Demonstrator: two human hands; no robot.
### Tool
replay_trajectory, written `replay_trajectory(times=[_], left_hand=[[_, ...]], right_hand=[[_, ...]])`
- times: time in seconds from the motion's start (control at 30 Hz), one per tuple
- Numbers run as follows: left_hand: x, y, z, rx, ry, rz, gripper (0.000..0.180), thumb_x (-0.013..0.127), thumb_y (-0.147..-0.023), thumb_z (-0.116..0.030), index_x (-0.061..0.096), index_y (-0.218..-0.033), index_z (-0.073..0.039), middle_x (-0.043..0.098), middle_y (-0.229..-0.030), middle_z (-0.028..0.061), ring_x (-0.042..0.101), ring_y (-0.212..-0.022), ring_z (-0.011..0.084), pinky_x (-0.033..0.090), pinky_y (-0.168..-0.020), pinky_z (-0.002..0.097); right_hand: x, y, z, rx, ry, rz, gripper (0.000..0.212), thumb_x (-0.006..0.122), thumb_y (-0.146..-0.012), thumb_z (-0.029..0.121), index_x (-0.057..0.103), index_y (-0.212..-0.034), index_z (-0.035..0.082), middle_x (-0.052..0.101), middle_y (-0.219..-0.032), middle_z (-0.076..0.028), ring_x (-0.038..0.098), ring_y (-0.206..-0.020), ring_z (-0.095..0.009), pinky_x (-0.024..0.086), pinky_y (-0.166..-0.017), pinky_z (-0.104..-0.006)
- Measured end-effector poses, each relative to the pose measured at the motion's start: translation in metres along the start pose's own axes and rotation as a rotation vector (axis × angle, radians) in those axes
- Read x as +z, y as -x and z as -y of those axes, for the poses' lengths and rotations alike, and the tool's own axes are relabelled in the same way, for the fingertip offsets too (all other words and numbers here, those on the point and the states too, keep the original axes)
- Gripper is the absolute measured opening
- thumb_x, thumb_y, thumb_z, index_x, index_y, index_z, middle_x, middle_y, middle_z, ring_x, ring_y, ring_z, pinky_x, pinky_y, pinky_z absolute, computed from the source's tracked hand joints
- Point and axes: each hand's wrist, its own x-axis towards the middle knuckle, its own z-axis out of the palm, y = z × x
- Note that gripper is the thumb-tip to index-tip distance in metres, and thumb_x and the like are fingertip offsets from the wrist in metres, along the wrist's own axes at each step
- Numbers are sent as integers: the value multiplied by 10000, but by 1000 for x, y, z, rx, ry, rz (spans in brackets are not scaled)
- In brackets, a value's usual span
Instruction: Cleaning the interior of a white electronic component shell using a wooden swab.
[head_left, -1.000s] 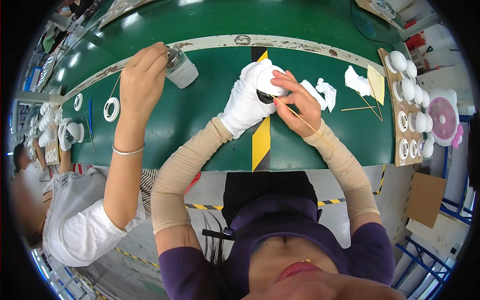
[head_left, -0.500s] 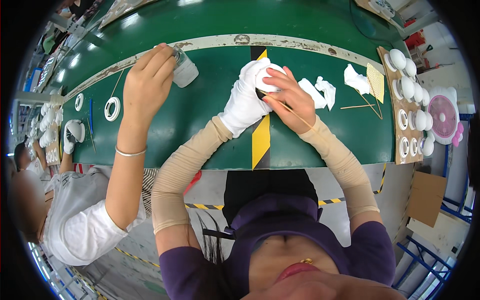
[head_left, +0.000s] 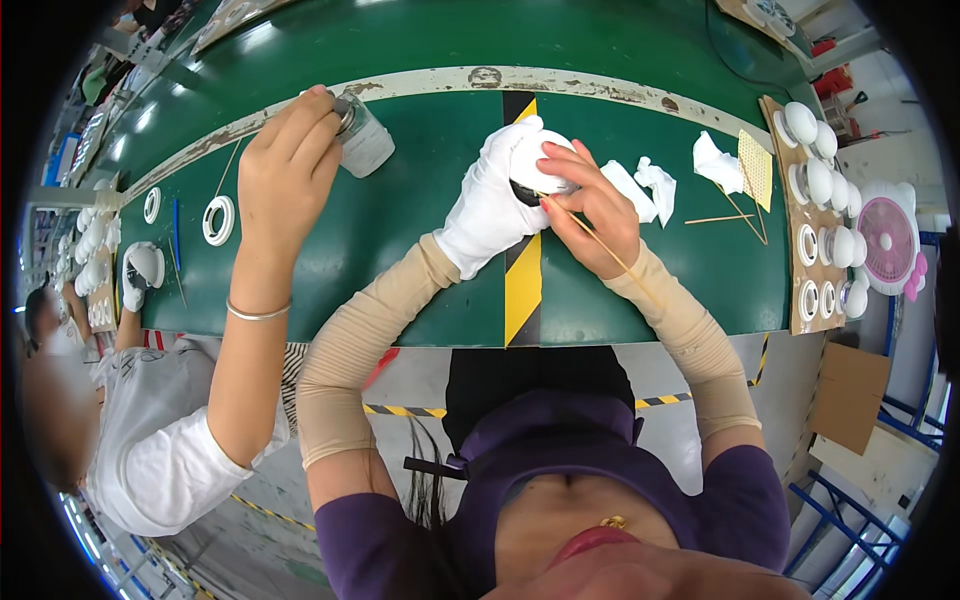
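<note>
At the upper middle of the frame, a white dome (head_left: 533, 160) with a black part (head_left: 523, 194) at its lower edge is held above the green table (head_left: 410, 290). It is cupped from the left by the gloved left hand (head_left: 490, 192), whose fingers are curled around it, though partly hidden. A thin wooden stick (head_left: 612, 250) is pinched between thumb and forefinger of the bare right hand (head_left: 600, 208), the other fingers being laid over the dome. The stick's tip is brought to the black part; whether contact is made cannot be told.

The white surface could be scratched or smeared if the tip slipped off the edge. The smooth dome could be turned or dropped if the glove's grip were loosened, and the stick could be snapped by hard pressing.
</note>
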Motion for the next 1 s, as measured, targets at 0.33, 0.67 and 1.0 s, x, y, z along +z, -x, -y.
replay_trajectory(times=[0.33, 0.67, 1.0], left_hand=[[-1, 1, 9, 73, -39, -11, 792, 800, -699, -98, 391, -1376, -54, 466, -1321, 158, 528, -1191, 304, 458, -996, 371], [-1, 3, 8, 45, -88, 5, 870, 817, -702, -68, 324, -1418, -47, 431, -1388, 136, 498, -1237, 240, 426, -1042, 351], [1, 4, 8, 109, -103, -40, 821, 805, -719, -127, 360, -1405, -63, 449, -1332, 167, 523, -1196, 315, 453, -1002, 373]], right_hand=[[4, -4, 1, -30, 13, 24, 178, 679, -776, -98, 543, -826, 6, 642, -1158, -208, 587, -1187, -381, 355, -1071, -566], [5, -2, 2, -34, 24, -4, 218, 676, -771, -105, 494, -805, 10, 639, -1160, -223, 585, -1182, -398, 369, -1055, -578], [3, -3, 3, -39, 58, 13, 203, 690, -770, -100, 521, -792, 11, 640, -1158, -214, 587, -1187, -379, 375, -1057, -566]])
